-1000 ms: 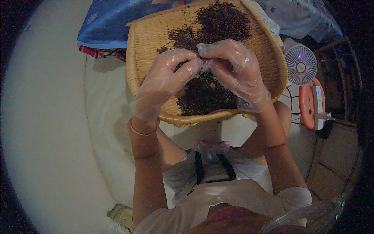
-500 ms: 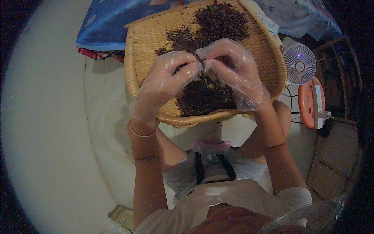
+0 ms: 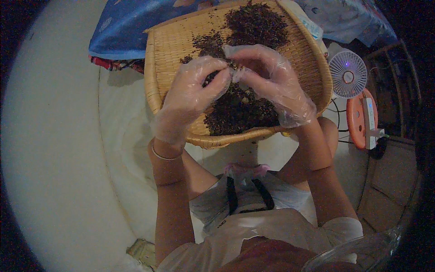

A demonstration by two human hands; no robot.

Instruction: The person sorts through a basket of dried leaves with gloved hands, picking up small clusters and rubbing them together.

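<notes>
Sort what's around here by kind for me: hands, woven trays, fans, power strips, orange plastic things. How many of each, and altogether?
Left hand and right hand, both gloved: 2
Woven tray: 1
Fan: 1
Power strip: 1
Orange plastic thing: 1
Total: 6
The dark bits are too small to count.

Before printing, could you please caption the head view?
Hands in clear plastic gloves over a tan woven tray of dark bits.

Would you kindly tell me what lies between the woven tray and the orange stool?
In the head view, thin dark cables run over the pale floor between the woven tray and the orange stool, near the person's knee.
</notes>
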